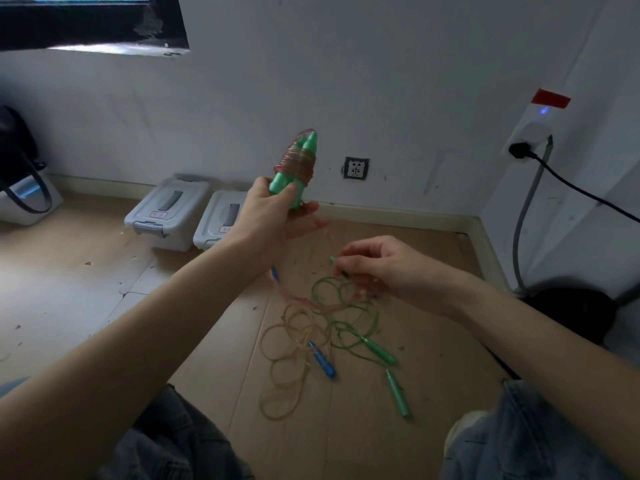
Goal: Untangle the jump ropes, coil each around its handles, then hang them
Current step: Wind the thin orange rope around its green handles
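My left hand (273, 211) grips a pair of light green handles (296, 168) held upright, with a pink rope coiled around their middle. The loose pink rope (294, 297) trails from them down to the floor. My right hand (379, 265) pinches that rope's slack lower and to the right. On the wooden floor lies a tangle: a green rope (341, 308) with two green handles (379, 351), and a yellow rope (289, 355) with a blue handle (323, 360). A second blue handle (274, 273) peeks out beside my left forearm.
Two grey lidded plastic boxes (169, 213) stand against the white wall. A wall socket (356, 168) sits above the skirting. At right a black cable (585, 194) and a grey hose run from a power unit. My knees in jeans frame the bottom.
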`<state>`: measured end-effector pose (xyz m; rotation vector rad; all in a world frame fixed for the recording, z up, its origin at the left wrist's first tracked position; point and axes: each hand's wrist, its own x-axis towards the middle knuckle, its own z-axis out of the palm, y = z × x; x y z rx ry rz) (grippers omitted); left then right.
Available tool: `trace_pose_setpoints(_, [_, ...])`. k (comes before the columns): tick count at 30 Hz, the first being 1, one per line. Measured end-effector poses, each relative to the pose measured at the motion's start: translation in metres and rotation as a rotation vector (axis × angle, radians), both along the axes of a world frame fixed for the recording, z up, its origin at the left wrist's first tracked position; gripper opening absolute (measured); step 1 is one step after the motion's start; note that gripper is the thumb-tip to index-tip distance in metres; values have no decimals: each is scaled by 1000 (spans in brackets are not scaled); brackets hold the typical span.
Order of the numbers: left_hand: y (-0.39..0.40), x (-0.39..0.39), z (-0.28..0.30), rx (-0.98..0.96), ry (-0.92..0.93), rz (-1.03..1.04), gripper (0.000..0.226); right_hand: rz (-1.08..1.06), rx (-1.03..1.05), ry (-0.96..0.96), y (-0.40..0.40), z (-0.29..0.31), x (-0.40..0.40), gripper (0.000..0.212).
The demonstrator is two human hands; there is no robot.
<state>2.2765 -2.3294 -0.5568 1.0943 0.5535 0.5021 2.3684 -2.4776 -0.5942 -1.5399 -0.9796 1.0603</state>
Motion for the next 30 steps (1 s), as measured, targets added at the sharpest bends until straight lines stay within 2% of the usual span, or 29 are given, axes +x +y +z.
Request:
trace_pose_setpoints(2, [4,0,-6,28,16,26,8,-40,-74,-123,-3,-2,4,16])
trace_pose_setpoints(6, [27,1,-10,41,-26,163,6,187,-475,-354,-16,-9,2,24])
trace_pose_setpoints(7, [39,0,-8,33,-46,228,6,167,-509,-395,-19,-12,2,23])
trace_pose_setpoints(10, [66,-7,-14,81,30,299,8,-108,-357,-266,-27,-15,12,35])
trace_pose_setpoints(11, [69,-8,-18,90,56,285,9,-114,-362,-301,-29,-17,16,34])
trace_pose_setpoints(15, [61,-4,-19,124,14,261,13,253,-807,-703,-39,-38,18,17])
trace_pose_setpoints(17, [52,-3,-18,121,25,189,11,289,-778,-791,-36,-45,18,50])
trace_pose_setpoints(19, [33,-3,-20,115,83,12,14,80,-538,-645,-29,-36,17,82])
trace_pose_setpoints(22, [1,-3,-21,164,174,-268,27,-133,-200,-336,-16,-20,16,100])
trace_pose_setpoints(24, [-13,-2,-19,214,177,-379,23,-128,-95,-143,-10,-18,12,91])
trace_pose_setpoints(27, [-22,-3,-16,267,160,-478,17,-58,-21,-40,-5,-17,9,54])
trace_pose_setpoints(30, [-22,-2,-17,435,192,-458,14,-166,-1,190,-5,-13,7,36])
